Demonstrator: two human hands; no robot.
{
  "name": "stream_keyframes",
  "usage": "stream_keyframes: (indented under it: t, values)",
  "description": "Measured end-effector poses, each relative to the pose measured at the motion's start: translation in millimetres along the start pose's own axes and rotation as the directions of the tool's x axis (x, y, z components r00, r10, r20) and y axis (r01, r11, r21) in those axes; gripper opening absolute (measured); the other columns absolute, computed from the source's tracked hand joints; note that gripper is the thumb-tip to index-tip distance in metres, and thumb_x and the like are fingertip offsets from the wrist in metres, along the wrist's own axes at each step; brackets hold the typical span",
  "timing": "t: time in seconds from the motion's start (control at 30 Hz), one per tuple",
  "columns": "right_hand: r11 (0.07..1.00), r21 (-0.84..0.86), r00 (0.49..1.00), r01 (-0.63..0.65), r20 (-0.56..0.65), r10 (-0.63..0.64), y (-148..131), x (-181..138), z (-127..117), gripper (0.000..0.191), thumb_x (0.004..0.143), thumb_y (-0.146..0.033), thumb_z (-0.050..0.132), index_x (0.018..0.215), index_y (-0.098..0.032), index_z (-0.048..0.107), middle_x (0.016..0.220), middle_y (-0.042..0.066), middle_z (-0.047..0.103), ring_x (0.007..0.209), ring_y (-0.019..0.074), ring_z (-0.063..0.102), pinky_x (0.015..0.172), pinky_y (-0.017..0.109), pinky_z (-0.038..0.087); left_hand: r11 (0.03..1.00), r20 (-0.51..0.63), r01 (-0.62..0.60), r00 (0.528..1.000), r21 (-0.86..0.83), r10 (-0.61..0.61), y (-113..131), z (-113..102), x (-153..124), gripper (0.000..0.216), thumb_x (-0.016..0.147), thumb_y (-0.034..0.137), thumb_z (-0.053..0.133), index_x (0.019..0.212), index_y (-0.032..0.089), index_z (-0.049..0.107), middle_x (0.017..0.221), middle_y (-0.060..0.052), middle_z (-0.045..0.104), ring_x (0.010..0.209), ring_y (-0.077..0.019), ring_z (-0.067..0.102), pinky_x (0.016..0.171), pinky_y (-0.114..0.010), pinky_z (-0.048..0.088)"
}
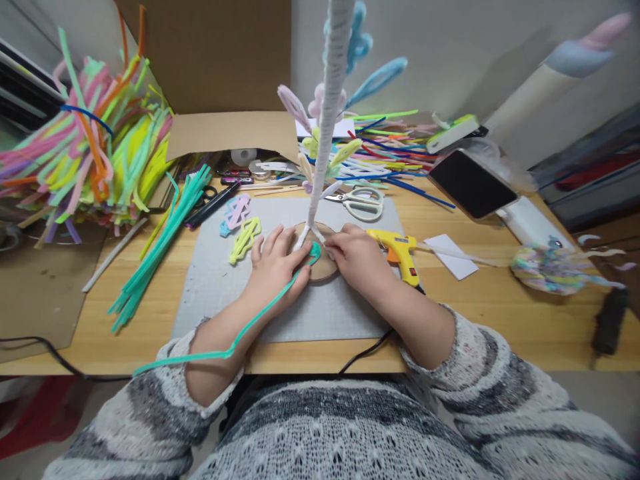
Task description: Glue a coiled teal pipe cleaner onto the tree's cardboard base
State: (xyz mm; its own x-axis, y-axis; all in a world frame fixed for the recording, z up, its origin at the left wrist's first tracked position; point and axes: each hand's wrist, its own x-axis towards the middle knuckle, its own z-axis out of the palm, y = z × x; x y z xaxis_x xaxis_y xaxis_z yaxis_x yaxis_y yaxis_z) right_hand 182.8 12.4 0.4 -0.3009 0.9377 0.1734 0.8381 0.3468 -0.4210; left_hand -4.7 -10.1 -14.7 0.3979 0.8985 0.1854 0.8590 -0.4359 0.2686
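Observation:
A tall white wrapped stem [327, 113] rises from a round cardboard disc [325, 272] and splits into short legs at its base. Looped pipe-cleaner petals in blue, pink and yellow branch off it. My left hand [275, 270] rests over the disc's left side, thumb and index finger pressing a green pipe cleaner [315, 251] whose end is coiled flat on the disc. Its long tail runs back across my left forearm. With fingertips pinched together, my right hand [359, 255] is at the stem's right leg; its exact grip is partly hidden.
The grey cutting mat [215, 287] carries bent pipe-cleaner shapes [245, 240], scissors [363, 203] and a yellow glue gun [400, 252]. Green pipe cleaners [160, 257] and a big colourful bundle [85, 147] lie left. A phone [473, 183] and a white card [451, 257] are right.

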Motion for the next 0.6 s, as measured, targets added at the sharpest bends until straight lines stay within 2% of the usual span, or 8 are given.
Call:
stream_keyframes:
  t: [0.13, 0.23, 0.33, 0.47, 0.6]
  values:
    - [0.999, 0.029, 0.999, -0.04, -0.021, 0.04, -0.5, -1.7, 1.1, 0.018, 0.091, -0.028, 0.054, 0.08, -0.018, 0.065, 0.077, 0.006, 0.066, 0.075, 0.019, 0.06, 0.068, 0.028, 0.04, 1.0, -0.001, 0.003, 1.0, 0.008, -0.003, -0.1, 0.9, -0.1, 0.041, 0.09, 0.036, 0.05, 0.129, 0.03, 0.057, 0.145, -0.012, 0.042, 0.14, -0.0311, 0.028, 0.111, -0.055, 0.017]
    - [0.995, 0.052, 0.996, -0.088, -0.024, 0.089, -1.7, -2.9, 0.3, 0.02, 0.094, -0.032, 0.047, 0.092, -0.019, 0.062, 0.074, 0.005, 0.067, 0.071, 0.0197, 0.061, 0.062, 0.028, 0.038, 1.0, -0.004, -0.002, 1.0, 0.011, 0.002, -0.9, 2.0, -0.2, 0.041, 0.089, 0.037, 0.05, 0.129, 0.029, 0.058, 0.145, -0.012, 0.041, 0.14, -0.0312, 0.028, 0.111, -0.054, 0.017]
    - [0.994, 0.003, 0.995, -0.105, -0.001, 0.105, -5.2, -4.2, -3.6, 0.025, 0.097, -0.028, 0.039, 0.106, -0.018, 0.06, 0.081, 0.007, 0.068, 0.075, 0.0211, 0.063, 0.063, 0.029, 0.038, 1.0, -0.013, -0.005, 1.0, 0.012, 0.005, -1.9, 3.1, -0.2, 0.04, 0.089, 0.035, 0.05, 0.128, 0.03, 0.058, 0.145, -0.012, 0.041, 0.14, -0.0309, 0.028, 0.11, -0.054, 0.018]
    - [0.997, -0.074, 0.998, -0.006, 0.064, 0.01, -9.7, -6.8, -7.2, 0.025, 0.094, -0.022, 0.043, 0.102, -0.021, 0.067, 0.1, 0.008, 0.067, 0.092, 0.022, 0.061, 0.073, 0.031, 0.041, 1.0, -0.03, -0.005, 1.0, 0.003, 0.005, -2.6, 3.4, 0.5, 0.039, 0.089, 0.031, 0.05, 0.127, 0.029, 0.06, 0.144, -0.012, 0.043, 0.139, -0.0304, 0.03, 0.11, -0.054, 0.018]
    - [0.993, -0.055, 0.992, 0.102, 0.074, -0.098, -8.8, -7.4, -3.8, 0.021, 0.09, -0.021, 0.052, 0.101, -0.021, 0.069, 0.103, 0.008, 0.065, 0.099, 0.0228, 0.056, 0.085, 0.034, 0.041, 1.0, -0.035, -0.004, 0.999, -0.023, 0.003, -1.2, 2.6, 1.8, 0.037, 0.09, 0.031, 0.049, 0.125, 0.029, 0.061, 0.142, -0.01, 0.046, 0.137, -0.0298, 0.033, 0.11, -0.053, 0.019]
